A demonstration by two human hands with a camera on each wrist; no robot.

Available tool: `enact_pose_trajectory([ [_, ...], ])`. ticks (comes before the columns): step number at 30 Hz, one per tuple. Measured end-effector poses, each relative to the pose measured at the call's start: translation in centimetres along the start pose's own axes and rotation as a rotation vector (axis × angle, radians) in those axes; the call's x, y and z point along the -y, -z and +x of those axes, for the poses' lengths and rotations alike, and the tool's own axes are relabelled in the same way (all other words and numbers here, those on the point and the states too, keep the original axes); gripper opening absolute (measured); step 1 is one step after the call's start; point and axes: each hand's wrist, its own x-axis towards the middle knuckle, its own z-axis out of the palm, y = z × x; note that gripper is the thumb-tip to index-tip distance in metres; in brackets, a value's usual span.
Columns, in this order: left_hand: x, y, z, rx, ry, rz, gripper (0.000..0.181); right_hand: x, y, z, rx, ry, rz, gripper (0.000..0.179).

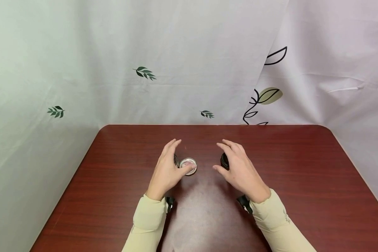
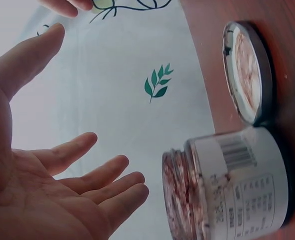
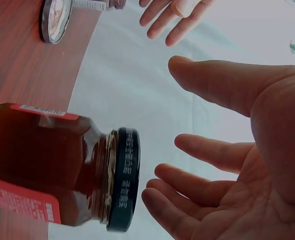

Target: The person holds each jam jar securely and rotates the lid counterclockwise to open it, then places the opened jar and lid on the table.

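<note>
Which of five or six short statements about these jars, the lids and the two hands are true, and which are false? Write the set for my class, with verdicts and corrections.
1. The white-labelled jar near the left hand has no lid on. True.
2. A barcode is printed on that jar's label. True.
3. The loose lid lies inner side down on the table. False: its smeared inner side faces up.
4. The red-labelled jar wears a dark lid. True.
5. The right hand grips the red-labelled jar. False: its fingers are not closed round it.
6. The loose lid is nearer the red-labelled jar. False: it lies beside the white-labelled jar.
</note>
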Motion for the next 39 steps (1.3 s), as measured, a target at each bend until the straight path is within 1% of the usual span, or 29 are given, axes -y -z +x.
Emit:
enact_pose_trajectory([
  [5,-0.1,-0.1,-0.2,0.006,0.002,0.013,0.089,-0.2,0.1,-0.1,0.009,-0.016,0.009,0.068],
  [12,-0.4,-0.6,-0.4,0.034,0.018,-0.014,0.089,-0.5,0.5,-0.5,0.024,-0.053,0.022,0.069],
  [19,-0.8,-1.4,-0.3,0.041,-0.018,-0.028,0.091,-1.3,1.1,-1.0,0.027,-0.073,0.011,0.072],
  [20,-0.9,-1.6,-0.3,0.044,-0.014,-0.027,0.091,-1.4,1.1,-1.1,0.029,-0.074,0.010,0.073],
  [30,-1.6,-2.9,-0.3,0.055,-0.051,-0.046,0.090,-2.2,1.7,-1.5,0.068,-0.117,-0.009,0.074],
  [35,-1.9,-3.6,-0.2,0.066,-0.063,-0.052,0.089,-2.4,1.7,-1.6,0.077,-0.112,-0.012,0.075],
  [39,-2.2,-4.1,-0.1,0.072,-0.060,-0.045,0.090,-2.6,1.7,-1.5,0.078,-0.109,-0.012,0.075],
])
